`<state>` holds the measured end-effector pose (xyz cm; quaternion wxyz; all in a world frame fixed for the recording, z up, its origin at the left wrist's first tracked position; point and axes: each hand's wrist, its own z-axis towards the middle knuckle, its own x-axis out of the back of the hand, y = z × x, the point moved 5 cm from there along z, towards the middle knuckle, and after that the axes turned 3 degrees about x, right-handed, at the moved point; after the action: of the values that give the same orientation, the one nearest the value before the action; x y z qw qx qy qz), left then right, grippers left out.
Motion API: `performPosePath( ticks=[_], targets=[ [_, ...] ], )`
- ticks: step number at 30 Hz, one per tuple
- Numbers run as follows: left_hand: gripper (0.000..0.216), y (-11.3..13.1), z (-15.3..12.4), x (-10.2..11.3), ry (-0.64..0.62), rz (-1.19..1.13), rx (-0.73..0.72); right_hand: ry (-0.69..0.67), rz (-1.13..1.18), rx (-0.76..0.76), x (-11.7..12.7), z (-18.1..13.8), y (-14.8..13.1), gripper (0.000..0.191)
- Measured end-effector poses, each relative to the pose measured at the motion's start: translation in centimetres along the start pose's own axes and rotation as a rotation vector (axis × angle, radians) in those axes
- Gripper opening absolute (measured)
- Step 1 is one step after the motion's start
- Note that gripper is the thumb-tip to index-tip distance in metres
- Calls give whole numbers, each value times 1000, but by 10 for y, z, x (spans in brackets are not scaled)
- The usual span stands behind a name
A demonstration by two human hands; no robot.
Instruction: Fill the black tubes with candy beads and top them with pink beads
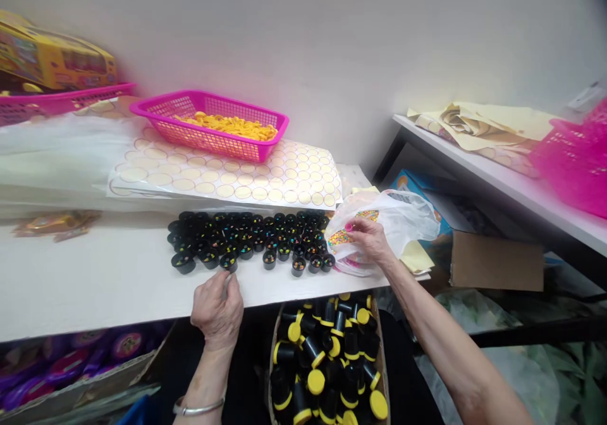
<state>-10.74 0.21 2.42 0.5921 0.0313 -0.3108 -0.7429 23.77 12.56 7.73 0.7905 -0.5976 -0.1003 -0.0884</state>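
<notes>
My left hand (218, 308) is at the near edge of the cluster of black cups, its thumb and forefinger pinched at the nearest side of one small black cup (228, 262). Coloured bits lie inside this cup and the other black cups (283, 251). Over an opened white plastic bag (408, 219), my right hand (370, 240) pinches a small round pink piece (349, 227); its full shape is hidden by the fingers. Small multicoloured beads or pellets (339, 238) fill the mouth of the bag, just below and beside those fingertips.
A box of black containers with yellow lids (315, 382) stands below the table edge. Behind the cups, a pink basket (213, 140) of yellow pieces rests on sticker sheets (227, 184). A shelf (474, 159) stands at right. Purple packages (71, 365) lie below left.
</notes>
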Motion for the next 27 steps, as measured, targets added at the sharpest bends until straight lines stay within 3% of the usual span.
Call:
performPosePath(
  ticks=[3, 8, 10, 13, 15, 18, 21, 24, 27],
  targets=[
    [12, 3, 1, 2, 15, -10, -38, -59, -183, 80, 0, -1, -4, 15],
    [13, 6, 1, 1, 17, 15, -88, -200, -919, 66, 6, 12, -1, 16],
    [13, 5, 1, 0, 16, 38, -86, -306, -1044, 44, 2, 18, 2, 17],
    [13, 5, 0, -1, 19, 56, -95, -344, -880, 20, -5, 23, 5, 13],
    [13, 5, 0, -1, 18, 56, -95, -259, -594, -44, -3, 21, 9, 8],
    [13, 6, 0, -1, 11, 45, -85, -80, -145, -154, 8, 11, 13, 18],
    [14, 7, 0, 0, 7, 47, -77, 1, 70, -182, 10, 1, 5, 24],
    [14, 10, 2, 4, -10, 52, -82, -21, 152, -165, -7, -5, -15, 24],
    [15, 13, 2, 8, -39, 16, -71, -68, 209, -158, -43, -4, -35, 24]
  ],
)
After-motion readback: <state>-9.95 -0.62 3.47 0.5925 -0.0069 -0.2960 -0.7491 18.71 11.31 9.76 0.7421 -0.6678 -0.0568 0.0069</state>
